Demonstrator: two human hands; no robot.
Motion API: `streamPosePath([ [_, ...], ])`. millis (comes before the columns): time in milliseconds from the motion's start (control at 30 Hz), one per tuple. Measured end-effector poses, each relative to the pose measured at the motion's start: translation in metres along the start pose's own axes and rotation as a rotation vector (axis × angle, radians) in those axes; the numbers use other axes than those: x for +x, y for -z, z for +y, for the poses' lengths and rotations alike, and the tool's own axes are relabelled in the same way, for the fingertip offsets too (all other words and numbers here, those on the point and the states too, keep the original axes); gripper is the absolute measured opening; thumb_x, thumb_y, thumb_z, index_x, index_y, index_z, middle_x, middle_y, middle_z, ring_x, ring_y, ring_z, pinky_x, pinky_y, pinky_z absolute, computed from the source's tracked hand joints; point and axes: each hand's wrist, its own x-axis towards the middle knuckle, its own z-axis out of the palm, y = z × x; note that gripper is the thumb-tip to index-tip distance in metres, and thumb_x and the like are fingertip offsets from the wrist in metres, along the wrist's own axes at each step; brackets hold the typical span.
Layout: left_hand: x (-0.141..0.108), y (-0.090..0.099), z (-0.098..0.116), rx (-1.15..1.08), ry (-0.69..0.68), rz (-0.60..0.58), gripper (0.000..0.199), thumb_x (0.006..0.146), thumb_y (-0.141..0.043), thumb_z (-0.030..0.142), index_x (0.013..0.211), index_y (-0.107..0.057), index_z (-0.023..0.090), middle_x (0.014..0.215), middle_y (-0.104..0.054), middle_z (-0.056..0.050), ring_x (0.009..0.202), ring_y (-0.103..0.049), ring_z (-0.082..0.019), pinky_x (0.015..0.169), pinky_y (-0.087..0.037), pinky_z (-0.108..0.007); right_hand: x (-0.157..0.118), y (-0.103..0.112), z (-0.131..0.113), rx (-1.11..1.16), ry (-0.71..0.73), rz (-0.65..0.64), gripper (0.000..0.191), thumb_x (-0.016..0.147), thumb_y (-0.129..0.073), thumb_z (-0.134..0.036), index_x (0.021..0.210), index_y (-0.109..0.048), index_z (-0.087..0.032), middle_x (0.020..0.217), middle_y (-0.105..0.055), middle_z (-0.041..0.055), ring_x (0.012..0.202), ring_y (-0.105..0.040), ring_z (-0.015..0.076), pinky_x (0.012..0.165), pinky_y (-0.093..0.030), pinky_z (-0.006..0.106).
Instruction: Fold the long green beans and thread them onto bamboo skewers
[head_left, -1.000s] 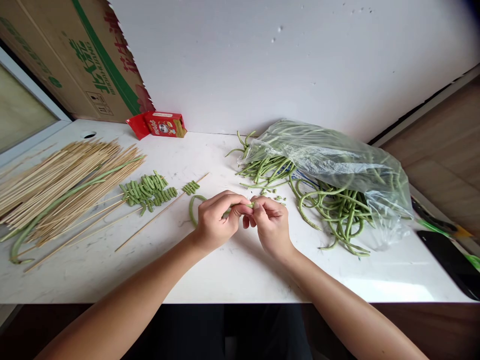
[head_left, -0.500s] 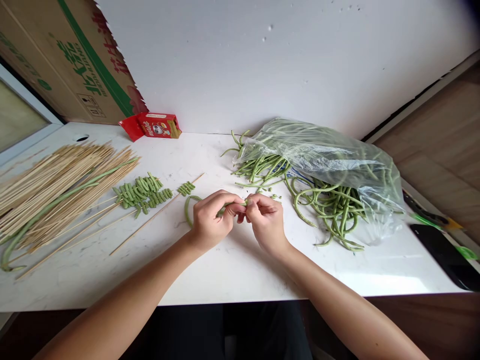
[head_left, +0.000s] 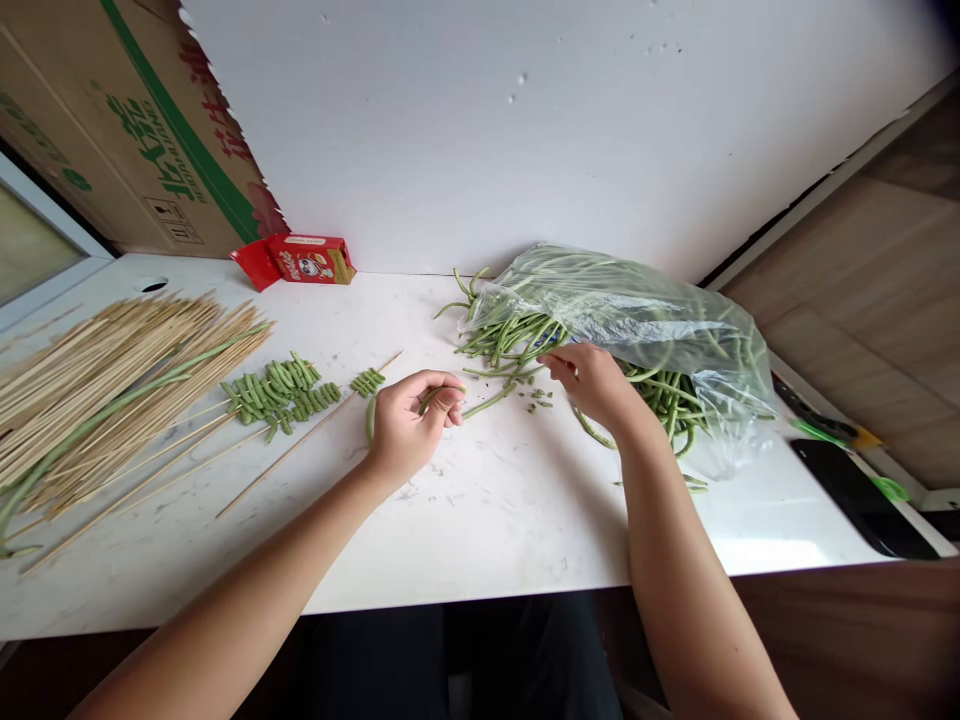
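My left hand (head_left: 416,415) is closed around a long green bean (head_left: 370,420), part of which curves out behind the hand on its left side. Raised toward the bean pile, my right hand (head_left: 589,380) has its fingers pinched together; whatever is between the fingertips is too small to make out. Just below those fingertips lie several snapped bean tips (head_left: 537,400). Another stretch of bean (head_left: 491,400) lies between the hands. To the left, a wooden skewer (head_left: 300,448) carries a short row of cut bean pieces (head_left: 367,381).
Several filled bean skewers (head_left: 281,390) lie beside a heap of bare bamboo skewers (head_left: 127,370). A clear plastic bag (head_left: 637,290) of long beans (head_left: 517,335) spreads at the back right. A red box (head_left: 315,260) stands by the wall; a black phone (head_left: 862,500) lies at right.
My right hand has left my left hand and moved right and away from me, over toward the bean pile. My left hand stays near its place, still holding the bean.
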Motion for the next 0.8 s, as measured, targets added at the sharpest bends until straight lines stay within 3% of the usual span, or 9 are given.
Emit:
streamPosePath([
  [133, 0.000, 0.001, -0.004, 0.007, 0.040, -0.044, 0.035, 0.093, -0.079, 0.048, 0.091, -0.075, 0.013, 0.067, -0.069, -0.003, 0.056, -0.067, -0.012, 0.053, -0.055, -0.022, -0.007, 0.007, 0.021, -0.119, -0.127, -0.162, 0.029, 0.091, -0.063, -0.006, 0.100, -0.086, -0.019, 0.094, -0.082, 0.0113, 0.081, -0.070, 0.0257, 0.075, -0.048, 0.034],
  [233, -0.001, 0.002, -0.008, 0.002, 0.063, -0.063, 0.035, 0.093, -0.079, 0.049, 0.091, -0.076, 0.013, 0.068, -0.068, -0.003, 0.056, -0.066, -0.012, 0.051, -0.053, -0.021, -0.009, 0.005, 0.022, -0.132, -0.172, -0.175, 0.037, 0.091, -0.060, -0.003, 0.112, -0.086, -0.019, 0.100, -0.083, 0.0129, 0.086, -0.073, 0.0267, 0.076, -0.049, 0.034],
  [333, -0.001, 0.002, -0.010, -0.007, 0.095, -0.088, 0.035, 0.093, -0.079, 0.048, 0.092, -0.076, 0.013, 0.069, -0.068, -0.003, 0.055, -0.066, -0.011, 0.050, -0.051, -0.021, -0.007, 0.004, 0.017, -0.112, -0.119, -0.100, 0.024, 0.095, -0.066, -0.013, 0.105, -0.086, -0.019, 0.099, -0.082, 0.0120, 0.082, -0.072, 0.0251, 0.074, -0.048, 0.034],
  [400, -0.001, 0.002, -0.011, -0.008, 0.123, -0.108, 0.034, 0.092, -0.079, 0.048, 0.093, -0.077, 0.013, 0.070, -0.068, -0.003, 0.054, -0.066, -0.012, 0.051, -0.052, -0.022, -0.006, 0.004, 0.011, -0.077, -0.076, -0.022, 0.016, 0.095, -0.072, -0.027, 0.092, -0.086, -0.019, 0.088, -0.081, 0.0093, 0.073, -0.067, 0.0224, 0.069, -0.045, 0.033],
  [500, -0.001, 0.002, -0.011, -0.018, 0.166, -0.129, 0.034, 0.091, -0.081, 0.048, 0.095, -0.077, 0.014, 0.072, -0.070, -0.003, 0.055, -0.067, -0.012, 0.054, -0.053, -0.024, -0.005, 0.001, 0.001, 0.019, -0.059, 0.044, 0.036, 0.097, -0.072, -0.047, 0.076, -0.080, -0.018, 0.068, -0.073, 0.0048, 0.059, -0.056, 0.0173, 0.062, -0.041, 0.031],
  [600, 0.000, 0.002, -0.010, -0.040, 0.196, -0.132, 0.035, 0.090, -0.082, 0.049, 0.094, -0.077, 0.014, 0.072, -0.070, -0.004, 0.054, -0.067, -0.012, 0.053, -0.053, -0.024, -0.004, -0.007, -0.005, 0.175, -0.051, 0.026, 0.047, 0.105, -0.056, -0.053, 0.080, -0.076, -0.019, 0.066, -0.069, 0.0021, 0.056, -0.053, 0.0150, 0.062, -0.041, 0.029],
  [733, 0.003, 0.003, -0.010, -0.066, 0.222, -0.120, 0.039, 0.088, -0.082, 0.052, 0.093, -0.077, 0.013, 0.071, -0.071, -0.004, 0.053, -0.067, -0.013, 0.052, -0.052, -0.024, -0.003, -0.027, -0.012, 0.359, 0.021, 0.055, 0.025, 0.103, -0.051, -0.029, 0.102, -0.074, -0.019, 0.084, -0.070, 0.0030, 0.072, -0.061, 0.0178, 0.071, -0.046, 0.030],
  [800, 0.004, 0.003, -0.010, -0.075, 0.234, -0.113, 0.041, 0.087, -0.083, 0.053, 0.093, -0.077, 0.013, 0.071, -0.072, -0.004, 0.052, -0.067, -0.013, 0.052, -0.052, -0.024, -0.004, -0.037, -0.017, 0.388, 0.072, 0.045, 0.031, 0.092, -0.047, -0.012, 0.107, -0.073, -0.018, 0.090, -0.071, 0.0049, 0.084, -0.064, 0.0204, 0.079, -0.048, 0.033],
])
